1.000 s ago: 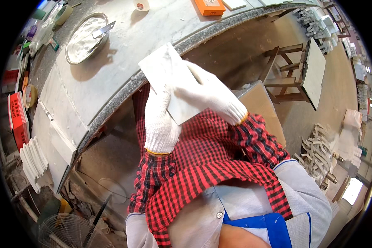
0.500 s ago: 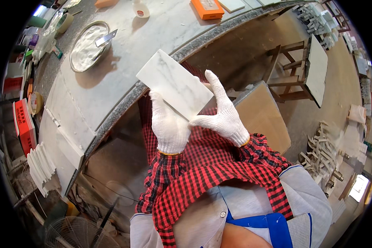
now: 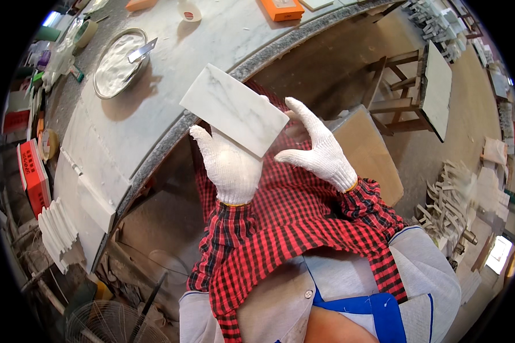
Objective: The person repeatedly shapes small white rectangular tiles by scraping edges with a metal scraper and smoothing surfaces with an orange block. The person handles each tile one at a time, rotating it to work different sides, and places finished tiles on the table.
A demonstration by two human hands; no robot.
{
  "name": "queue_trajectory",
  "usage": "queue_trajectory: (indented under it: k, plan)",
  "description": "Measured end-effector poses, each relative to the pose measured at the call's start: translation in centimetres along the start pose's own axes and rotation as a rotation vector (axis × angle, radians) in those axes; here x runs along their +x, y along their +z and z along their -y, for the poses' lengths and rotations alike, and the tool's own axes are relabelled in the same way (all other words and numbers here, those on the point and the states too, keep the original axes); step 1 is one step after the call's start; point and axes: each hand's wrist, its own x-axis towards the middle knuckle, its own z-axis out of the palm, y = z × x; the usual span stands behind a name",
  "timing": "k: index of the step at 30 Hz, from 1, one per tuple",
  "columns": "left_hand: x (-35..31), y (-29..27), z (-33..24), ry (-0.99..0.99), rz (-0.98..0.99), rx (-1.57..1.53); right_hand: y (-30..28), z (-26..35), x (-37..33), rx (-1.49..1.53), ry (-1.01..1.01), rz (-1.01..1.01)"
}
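Observation:
A white rectangular marble tile (image 3: 234,110) with grey veins is held up just off the table's near edge. My left hand (image 3: 233,171), in a white knitted glove, bears it from underneath. Its thumb sticks out to the left, and its fingers are hidden below the tile. My right hand (image 3: 321,151), gloved the same way, is beside the tile's right end with thumb and index finger spread wide. The other right fingers are blurred and partly hidden, so contact with the tile's edge is unclear.
On the marble-topped table (image 3: 154,123) stand a bowl of white paste (image 3: 111,71) with a metal scraper (image 3: 142,50), a small bottle (image 3: 189,11) and an orange box (image 3: 283,8). A red box (image 3: 33,177) lies left. A wooden stool (image 3: 406,106) stands right, and a cardboard-coloured board (image 3: 369,151) nearer.
The tile and my left hand have shifted slightly left and up. My right hand has drawn away from the tile's near corner, and my left thumb has come off the tile.

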Motion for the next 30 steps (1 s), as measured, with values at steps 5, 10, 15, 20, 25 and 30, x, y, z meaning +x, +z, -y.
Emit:
queue_trajectory:
  k: [5,10,15,20,25,30]
  plan:
    - [0.1,-0.7,-0.2,-0.014,0.019,0.055,0.5,0.2,0.5,-0.054,-0.203,-0.033]
    - [0.1,-0.5,0.1,-0.039,0.059,0.063,1.2,1.6,1.2,-0.2,-0.322,-0.156]
    - [-0.1,0.8,0.3,-0.043,-0.066,0.131,2.3,4.1,1.8,-0.416,-0.381,-0.173]
    - [-0.2,1.0,0.5,-0.06,-0.06,0.154,3.1,4.0,2.5,-0.496,-0.412,-0.159]
    - [0.2,1.0,0.8,-0.076,-0.044,0.075,2.6,4.2,3.0,-0.483,-0.316,-0.107]
    - [0.6,1.3,0.7,-0.105,-0.034,0.112,1.7,3.7,3.3,-0.436,-0.335,-0.081]
